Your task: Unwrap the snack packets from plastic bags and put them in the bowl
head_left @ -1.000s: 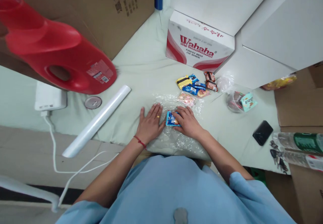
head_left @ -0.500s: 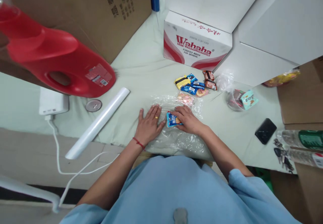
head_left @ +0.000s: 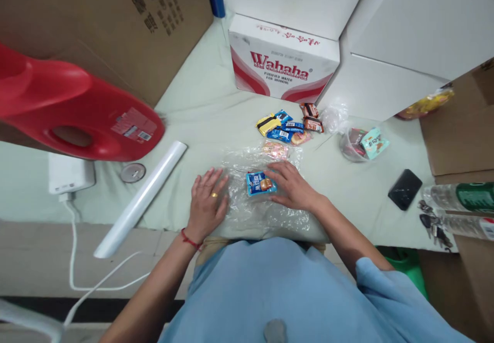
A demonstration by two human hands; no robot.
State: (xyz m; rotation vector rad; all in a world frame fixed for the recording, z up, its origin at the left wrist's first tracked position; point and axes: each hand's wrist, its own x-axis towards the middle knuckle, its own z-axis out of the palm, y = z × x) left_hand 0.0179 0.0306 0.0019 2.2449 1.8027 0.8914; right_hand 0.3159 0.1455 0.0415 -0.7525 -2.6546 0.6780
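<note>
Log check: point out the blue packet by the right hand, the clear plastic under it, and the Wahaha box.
Blue packet (head_left: 255, 184): head view, middle of its printed upper face.
Clear plastic (head_left: 264, 215): head view, bare part nearest the person.
Wahaha box (head_left: 281, 72): head view, lettered front panel.

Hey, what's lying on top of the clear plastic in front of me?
A blue snack packet, its right edge partly under the right hand. A pink packet sits at the far edge of the clear plastic. What's beneath the hand is hidden.
</note>
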